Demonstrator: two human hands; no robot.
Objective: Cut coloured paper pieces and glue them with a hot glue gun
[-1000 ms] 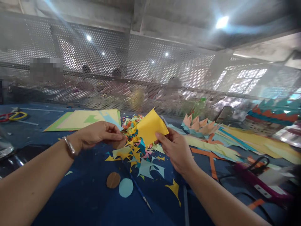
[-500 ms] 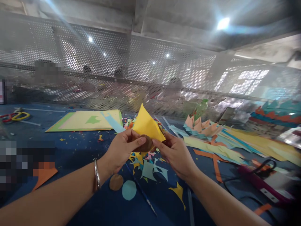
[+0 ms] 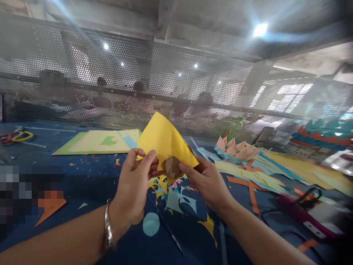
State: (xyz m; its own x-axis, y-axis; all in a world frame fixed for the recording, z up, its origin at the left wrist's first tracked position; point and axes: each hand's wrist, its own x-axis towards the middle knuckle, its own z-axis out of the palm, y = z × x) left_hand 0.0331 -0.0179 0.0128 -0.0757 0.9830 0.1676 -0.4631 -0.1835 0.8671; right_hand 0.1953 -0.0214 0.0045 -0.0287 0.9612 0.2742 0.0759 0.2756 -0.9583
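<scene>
My right hand (image 3: 205,180) pinches the lower right corner of a sheet of yellow paper (image 3: 162,136), thumb in front and fingers behind. A brown paper circle (image 3: 173,167) lies against the paper's lower edge, beside that thumb. At the paper's left corner, my left hand (image 3: 134,180) has its fingers curled around the edge, with the thumb in front; its exact grip is partly hidden. Below the hands, a light blue paper circle (image 3: 151,224) rests on the dark blue table, left of a slim blue brush-like stick (image 3: 168,228). Cut paper scraps (image 3: 176,198) lie under the sheet.
Coloured paper sheets (image 3: 96,143) are stacked at the back left, near scissors (image 3: 23,136). Peach paper points (image 3: 234,147), paper strips (image 3: 256,176) and a purple power strip (image 3: 311,217) occupy the right. A perforated metal screen (image 3: 118,73) stands behind, with people beyond it.
The yellow paper has opened from a folded shape into a wider sheet. My left hand has drawn left and down, off the brown circle, and now covers the brown circle seen earlier on the table.
</scene>
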